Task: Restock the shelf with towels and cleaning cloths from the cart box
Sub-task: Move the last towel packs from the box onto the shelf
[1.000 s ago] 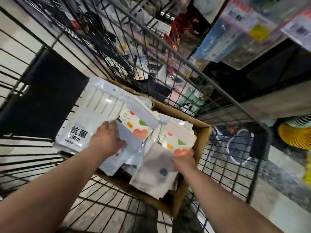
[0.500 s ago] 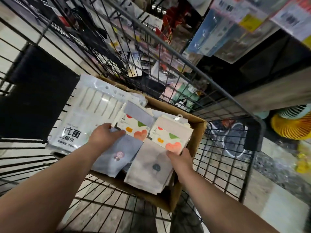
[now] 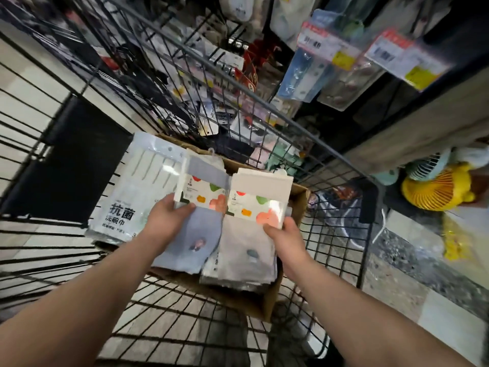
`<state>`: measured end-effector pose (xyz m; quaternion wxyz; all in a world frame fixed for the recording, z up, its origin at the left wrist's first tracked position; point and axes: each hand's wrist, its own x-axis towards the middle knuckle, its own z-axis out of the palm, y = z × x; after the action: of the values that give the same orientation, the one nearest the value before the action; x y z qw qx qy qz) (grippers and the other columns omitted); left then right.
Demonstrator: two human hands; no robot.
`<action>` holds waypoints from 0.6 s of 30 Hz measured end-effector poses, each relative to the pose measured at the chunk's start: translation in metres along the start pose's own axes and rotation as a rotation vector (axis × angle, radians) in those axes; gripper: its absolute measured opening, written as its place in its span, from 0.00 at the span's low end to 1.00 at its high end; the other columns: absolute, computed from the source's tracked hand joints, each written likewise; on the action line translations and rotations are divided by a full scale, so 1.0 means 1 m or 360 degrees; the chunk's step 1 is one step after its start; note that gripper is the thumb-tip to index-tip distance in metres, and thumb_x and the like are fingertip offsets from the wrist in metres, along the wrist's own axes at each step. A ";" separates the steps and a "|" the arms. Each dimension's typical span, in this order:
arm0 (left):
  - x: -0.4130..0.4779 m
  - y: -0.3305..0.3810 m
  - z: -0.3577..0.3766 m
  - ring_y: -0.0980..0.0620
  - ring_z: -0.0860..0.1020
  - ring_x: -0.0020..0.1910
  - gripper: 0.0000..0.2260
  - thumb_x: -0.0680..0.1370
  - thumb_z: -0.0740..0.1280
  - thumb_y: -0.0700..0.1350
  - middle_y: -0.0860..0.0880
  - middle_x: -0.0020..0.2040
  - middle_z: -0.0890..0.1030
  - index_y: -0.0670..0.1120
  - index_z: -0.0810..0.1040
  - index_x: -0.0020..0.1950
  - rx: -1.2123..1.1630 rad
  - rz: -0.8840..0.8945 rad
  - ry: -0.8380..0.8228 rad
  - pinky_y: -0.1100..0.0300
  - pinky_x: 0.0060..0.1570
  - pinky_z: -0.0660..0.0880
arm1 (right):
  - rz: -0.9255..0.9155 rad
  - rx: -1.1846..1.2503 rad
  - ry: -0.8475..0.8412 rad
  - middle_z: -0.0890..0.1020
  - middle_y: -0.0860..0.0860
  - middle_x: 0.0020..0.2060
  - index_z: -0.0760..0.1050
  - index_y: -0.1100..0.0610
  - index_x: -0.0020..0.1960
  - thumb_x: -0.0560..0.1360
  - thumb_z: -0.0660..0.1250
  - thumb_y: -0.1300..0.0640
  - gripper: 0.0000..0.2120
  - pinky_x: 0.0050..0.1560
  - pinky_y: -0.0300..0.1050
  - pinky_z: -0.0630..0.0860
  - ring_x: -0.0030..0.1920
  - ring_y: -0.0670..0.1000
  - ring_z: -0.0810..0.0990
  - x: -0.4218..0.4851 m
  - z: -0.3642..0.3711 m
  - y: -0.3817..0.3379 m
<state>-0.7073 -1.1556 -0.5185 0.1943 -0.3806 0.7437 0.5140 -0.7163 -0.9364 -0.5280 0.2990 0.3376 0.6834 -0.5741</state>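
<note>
A cardboard box sits in the wire cart. My left hand grips a blue towel pack with a fruit-print card band, lifted over the box. My right hand grips a grey towel pack with the same band, held side by side with the blue one. Under the grey pack lie more packs in the box. A large white cleaning-cloth pack with dark print leans at the box's left side.
The shelf stands to the right, with hanging packaged goods and price tags above it. A yellow fan sits low on the right. A black panel covers the cart's left wall. More goods hang behind the cart's far wall.
Both hands have raised their towel packs out of the box and brought them together, upright side by side. The view has tilted up toward the shelf.
</note>
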 end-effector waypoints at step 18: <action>-0.172 0.058 -0.005 0.44 0.80 0.48 0.07 0.78 0.65 0.42 0.45 0.50 0.83 0.46 0.76 0.56 -0.0348 0.0556 0.0190 0.51 0.50 0.76 | -0.0667 0.0268 -0.0141 0.82 0.57 0.54 0.74 0.50 0.50 0.76 0.65 0.62 0.07 0.60 0.57 0.75 0.55 0.58 0.80 -0.136 -0.090 -0.038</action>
<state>-0.6422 -1.0867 -0.3642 0.0155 -0.2945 0.7484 0.5941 -0.6679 -0.8679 -0.3835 0.1737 0.1864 0.6745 -0.6930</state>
